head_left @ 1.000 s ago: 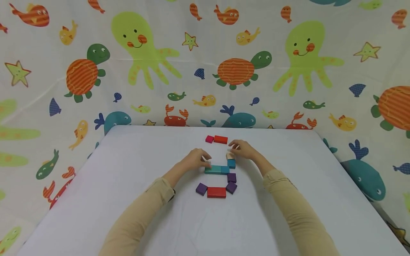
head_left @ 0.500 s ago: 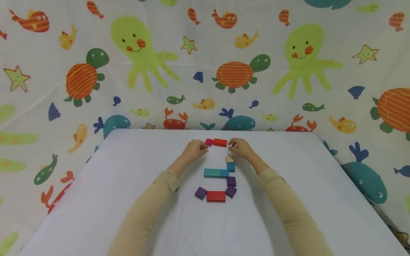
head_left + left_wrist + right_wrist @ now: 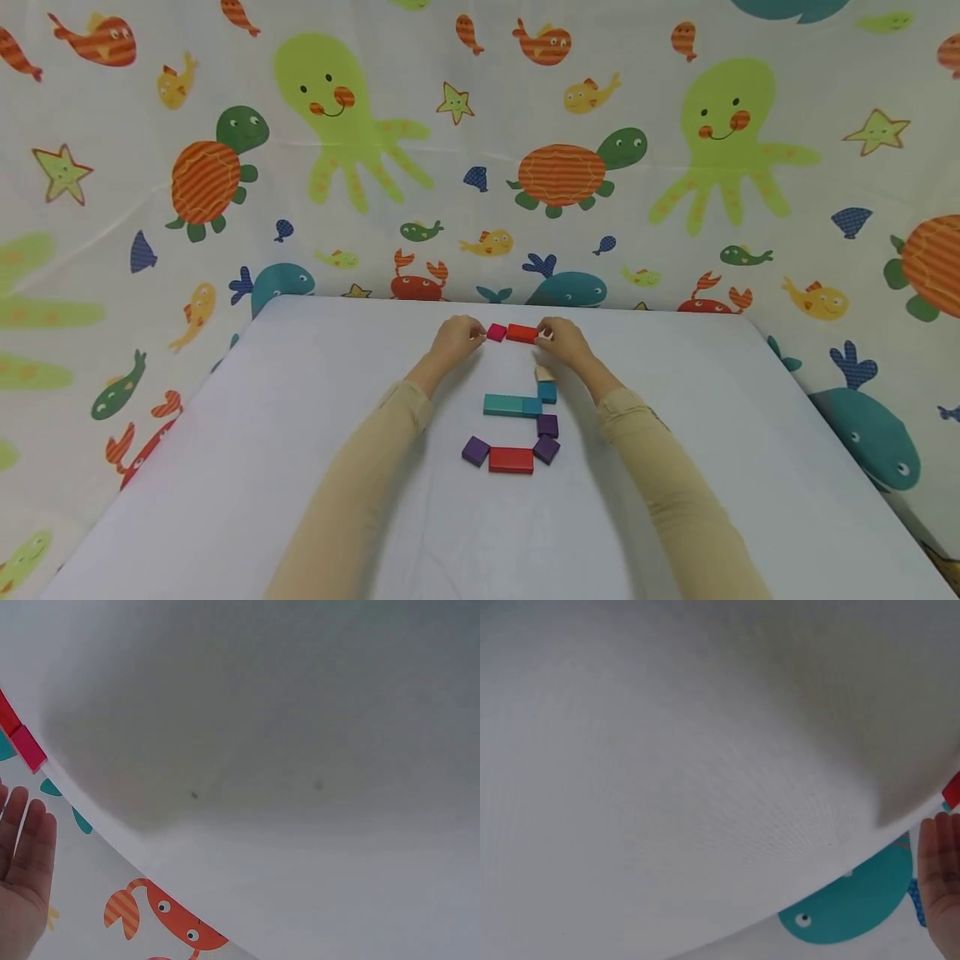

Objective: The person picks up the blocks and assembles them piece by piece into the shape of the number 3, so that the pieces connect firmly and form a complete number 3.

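At the far side of the table, a pink cube [image 3: 497,332] lies with its corner against an orange-red block [image 3: 522,333]. My left hand [image 3: 459,337] is just left of the pink cube; in the left wrist view its fingers [image 3: 30,840] look fairly straight. On the other side, my right hand [image 3: 564,340] has its fingertips at the right end of the orange-red block, appearing to touch it. The right wrist view shows extended fingers [image 3: 939,851] beside a red block end [image 3: 952,792]. Neither hand holds anything that I can see.
Nearer me, a natural wood piece [image 3: 546,374], a blue cube [image 3: 547,392], a teal block [image 3: 503,405], another blue cube [image 3: 532,407], several purple cubes [image 3: 547,426] and a red block [image 3: 512,460] form a pattern. A sea-animal cloth [image 3: 480,125] hangs behind the white table [image 3: 315,400].
My left hand has moved away from the teal block to the far side, beside the pink cube. My right hand has shifted slightly farther, from the wood piece to the orange-red block's end.
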The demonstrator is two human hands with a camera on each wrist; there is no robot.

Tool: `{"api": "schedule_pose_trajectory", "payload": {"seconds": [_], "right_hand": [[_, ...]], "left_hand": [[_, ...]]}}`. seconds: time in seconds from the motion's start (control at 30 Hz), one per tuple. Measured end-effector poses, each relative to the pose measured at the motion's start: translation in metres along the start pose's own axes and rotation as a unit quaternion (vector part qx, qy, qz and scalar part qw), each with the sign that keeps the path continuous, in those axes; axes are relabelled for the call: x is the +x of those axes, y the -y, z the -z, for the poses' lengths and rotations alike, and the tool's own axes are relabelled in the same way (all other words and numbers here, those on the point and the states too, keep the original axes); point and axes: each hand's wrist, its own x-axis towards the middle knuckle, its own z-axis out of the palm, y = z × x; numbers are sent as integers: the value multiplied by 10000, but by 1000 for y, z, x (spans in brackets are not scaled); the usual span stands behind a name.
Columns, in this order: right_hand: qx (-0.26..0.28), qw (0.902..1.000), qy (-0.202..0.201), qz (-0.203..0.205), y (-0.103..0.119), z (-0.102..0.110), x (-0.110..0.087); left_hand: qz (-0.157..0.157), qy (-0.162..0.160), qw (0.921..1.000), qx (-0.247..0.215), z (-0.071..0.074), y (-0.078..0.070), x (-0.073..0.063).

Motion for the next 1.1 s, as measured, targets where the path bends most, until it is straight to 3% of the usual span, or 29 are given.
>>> {"api": "schedule_pose_trajectory", "payload": {"seconds": [0.23,0.37,0.5,0.7,0.83,0.93,1.1], "right_hand": [[-557,9980,-308,-42,-8,-3,8],[-651,9978,-53,-75,-7,-4,12],[-358,9988,306,-102,-3,-5,15],[-273,9977,587,-176,0,-5,18],[-386,9954,877,-6,0,-6,21],[-426,9933,1078,42,2,-8,21],[-624,9920,1095,-20,6,-7,21]], "left_hand": [[-73,97,9999,80,-4,-3,10],[-52,125,9998,173,-8,-5,14],[-2,203,9992,337,-13,-7,19],[162,739,9966,334,-25,-6,26],[-37,1142,9919,552,-32,-3,25],[-157,1429,9865,790,-34,-1,23],[-42,1648,9802,1101,-31,-3,20]]}}
